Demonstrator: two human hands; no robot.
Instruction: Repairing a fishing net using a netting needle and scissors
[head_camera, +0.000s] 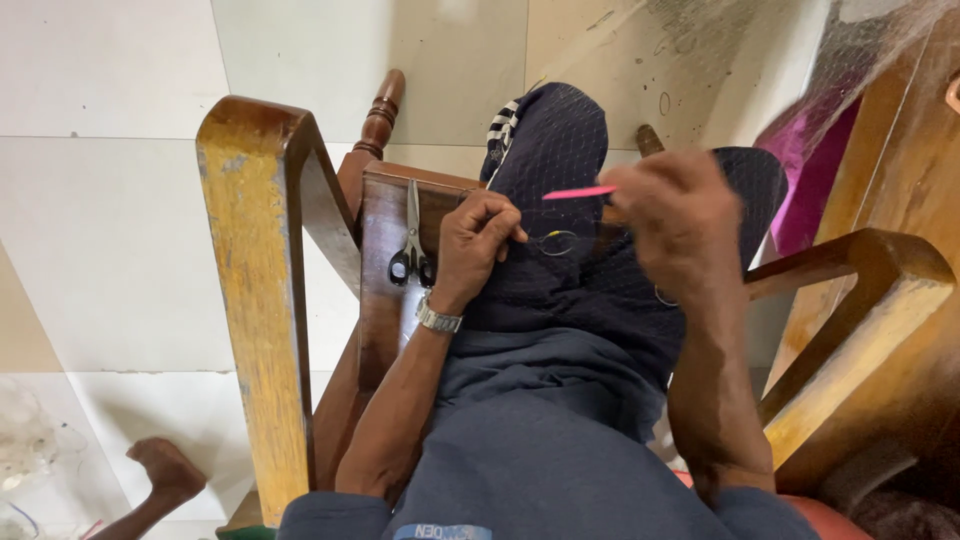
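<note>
A small light-blue label (442, 532) with pale lettering sits at the bottom edge of the view, a short horizontal strip on the person's blue-grey shirt (540, 450).

The person sits in a wooden chair with a dark navy net fabric (570, 270) spread over both knees. The left hand (478, 240), with a metal wristwatch (438, 319) at the wrist, rests on the fabric with its fingers pinched together at a thin wire loop (556, 242) lying on the net; the loop's long axis runs roughly sideways, stretching to the right from the fingertips. The right hand (680, 215) is blurred, curled closed around a slim pink tool (578, 192), possibly a crochet hook or needle. The tool lies nearly level above the fabric, its long axis left to right, its free end pointing left toward the left hand, its other end hidden in the fist.

A pair of scissors (412, 240) with black handles lies on the dark wooden seat edge (385, 290) just left of the left hand, blades pointing away from the person, handles nearer. A worn yellowish chair arm (255, 290) stands on the left, another chair arm (860, 300) on the right. Magenta cloth (815, 170) shows at upper right. A bare foot (165, 470) of someone else rests on the pale tiled floor (110, 220) at lower left.
</note>
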